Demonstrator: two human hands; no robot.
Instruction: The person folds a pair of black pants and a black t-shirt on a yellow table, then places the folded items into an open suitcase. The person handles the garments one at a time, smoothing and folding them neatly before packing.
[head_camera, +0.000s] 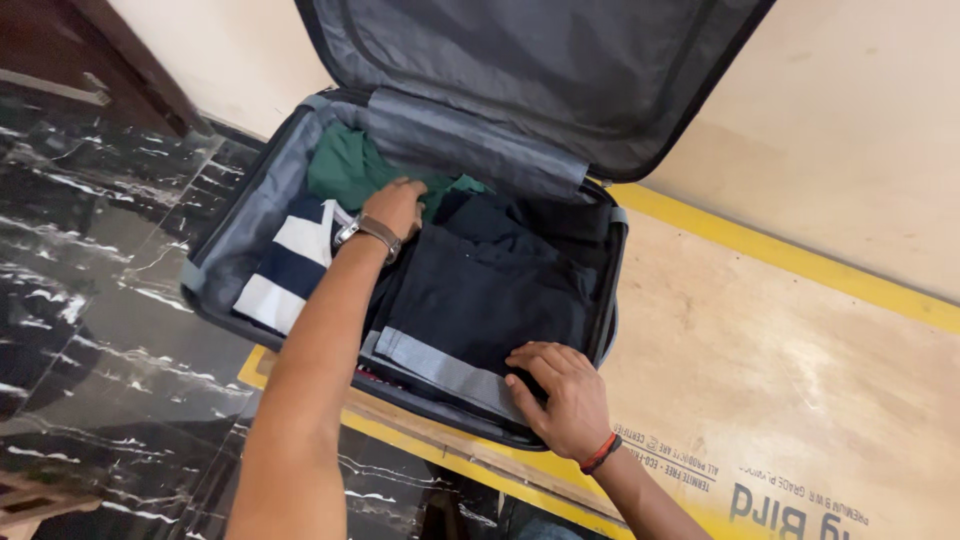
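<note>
Head view. The suitcase (215, 250) lies open on the floor (100, 300), lid raised against the wall. The left hand (395, 207) rests flat, fingers loosely curled, on the green garment (345, 165) at the far end of the case; it grips nothing that can be seen. The right hand (560, 395) presses down, fingers spread and released, on the near edge of the dark folded garment (480, 285), just beside a grey fabric strip (440, 368). The dark garment lies between the two hands, its long axis running from near rim to hinge; the right hand is nearer. A striped navy-and-white garment (290, 265) sits left of it. A tan board (780, 360) with a yellow border and dark printed lettering lies under the case, to the right.
</note>
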